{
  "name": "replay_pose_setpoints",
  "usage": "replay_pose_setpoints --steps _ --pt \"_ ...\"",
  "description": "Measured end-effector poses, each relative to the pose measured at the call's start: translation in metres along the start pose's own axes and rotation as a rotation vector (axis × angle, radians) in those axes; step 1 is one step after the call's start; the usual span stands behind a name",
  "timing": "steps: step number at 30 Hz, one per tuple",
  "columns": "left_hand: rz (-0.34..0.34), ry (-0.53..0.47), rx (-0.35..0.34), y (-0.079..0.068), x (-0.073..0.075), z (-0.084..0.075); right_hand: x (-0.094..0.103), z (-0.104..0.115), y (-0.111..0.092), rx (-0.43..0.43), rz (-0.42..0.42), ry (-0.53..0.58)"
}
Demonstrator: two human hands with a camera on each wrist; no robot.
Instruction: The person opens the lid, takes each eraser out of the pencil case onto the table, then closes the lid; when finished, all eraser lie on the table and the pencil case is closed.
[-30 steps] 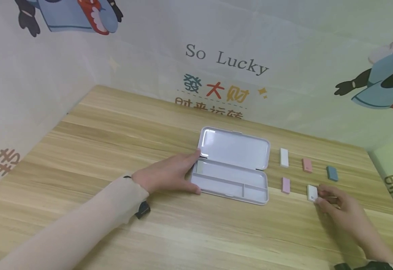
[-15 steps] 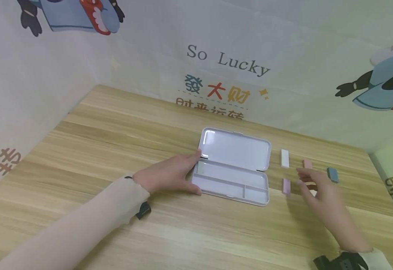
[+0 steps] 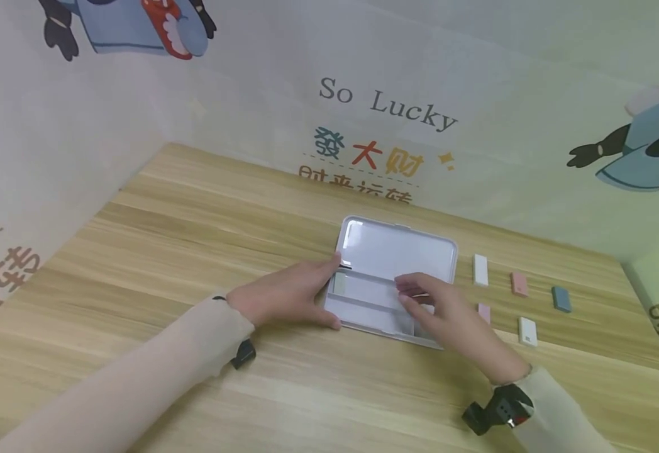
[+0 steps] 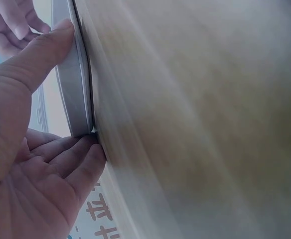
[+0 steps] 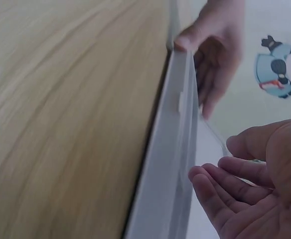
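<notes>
An open pale pencil case (image 3: 400, 247) lies on the table with its lid folded back. My left hand (image 3: 287, 292) grips its left end, thumb and fingers spread across the two corners. A pale green eraser (image 3: 339, 283) sits in the left end of the rear compartment. Over the right half of the tray hovers my right hand (image 3: 454, 314), fingers loosely bent. In the right wrist view its thumb and fingertips (image 5: 198, 172) stand apart beside the case wall, with no object plainly held. That hand hides part of the small right compartment.
Right of the case, several erasers lie spaced out: a long white eraser (image 3: 480, 270), a pink eraser (image 3: 519, 284), a blue eraser (image 3: 561, 299), a partly covered lilac eraser (image 3: 484, 313) and a short white eraser (image 3: 527, 331). A printed cloth (image 3: 250, 94) hangs behind the table.
My right hand has left the short white eraser and moved leftward over the pencil case. That eraser stays on the table. My left hand keeps its hold on the case.
</notes>
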State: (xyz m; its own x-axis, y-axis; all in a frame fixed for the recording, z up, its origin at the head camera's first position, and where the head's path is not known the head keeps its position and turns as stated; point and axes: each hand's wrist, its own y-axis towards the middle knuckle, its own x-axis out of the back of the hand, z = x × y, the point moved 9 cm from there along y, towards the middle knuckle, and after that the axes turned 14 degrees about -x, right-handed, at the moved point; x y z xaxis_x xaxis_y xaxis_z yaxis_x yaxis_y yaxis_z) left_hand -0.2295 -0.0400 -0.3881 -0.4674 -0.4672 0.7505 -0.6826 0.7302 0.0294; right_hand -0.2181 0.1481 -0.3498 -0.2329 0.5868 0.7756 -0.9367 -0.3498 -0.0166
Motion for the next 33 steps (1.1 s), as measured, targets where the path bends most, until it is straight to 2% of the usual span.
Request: replay_pose_setpoints --steps 5,11,20,27,33 --pt "0.007 0.005 0.011 -0.001 -0.001 0.002 -0.024 0.009 0.015 -0.005 0.105 0.029" --pt "0.009 -0.004 0.003 0.000 -0.002 0.000 -0.039 0.009 0.026 -0.032 0.192 0.024" --pt "0.012 0.032 0.002 -0.001 0.000 0.001 -0.051 0.018 0.037 -0.018 0.236 0.094" --pt "0.015 0.031 -0.011 -0.001 0.000 0.003 -0.061 0.024 0.043 -0.056 0.255 0.191" --pt "0.015 0.034 -0.022 0.000 0.000 0.002 -0.063 0.023 0.044 -0.081 0.250 0.226"
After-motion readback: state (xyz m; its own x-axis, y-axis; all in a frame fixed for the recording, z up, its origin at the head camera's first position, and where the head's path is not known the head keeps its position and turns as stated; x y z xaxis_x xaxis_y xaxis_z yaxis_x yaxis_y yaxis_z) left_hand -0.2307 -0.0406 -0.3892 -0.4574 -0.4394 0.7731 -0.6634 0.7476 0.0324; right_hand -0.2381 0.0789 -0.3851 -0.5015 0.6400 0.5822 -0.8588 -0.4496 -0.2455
